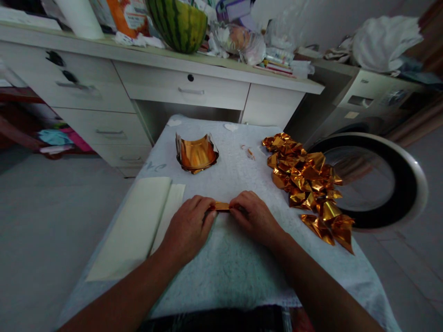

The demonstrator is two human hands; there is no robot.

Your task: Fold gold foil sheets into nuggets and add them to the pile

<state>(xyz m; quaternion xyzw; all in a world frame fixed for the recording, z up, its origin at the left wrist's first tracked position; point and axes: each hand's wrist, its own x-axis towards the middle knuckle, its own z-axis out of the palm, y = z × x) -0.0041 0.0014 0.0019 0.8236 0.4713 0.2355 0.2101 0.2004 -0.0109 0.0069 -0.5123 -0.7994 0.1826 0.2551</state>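
Observation:
Between my two hands lies a narrow strip of folded gold foil (222, 206), low over the cloth. The fingers of my left hand (188, 226) pinch its left end, and those of my right hand (254, 214) pinch the right end. Beyond them sits a stack of curled gold foil sheets (196, 154) with upturned edges. To the right is a heap of folded gold foil pieces (304, 175). A pile of pale yellowish paper (134, 221) lies by my left forearm. The ends of the strip are hidden under my fingers.
A light cloth (221, 276) covers the table. Small scraps (249, 152) lie beyond my right hand. Behind stands a white desk with drawers (187, 85), holding a cut watermelon (180, 25) and plastic bags. At right, a washing machine's round door (377, 180) hangs open beside the table.

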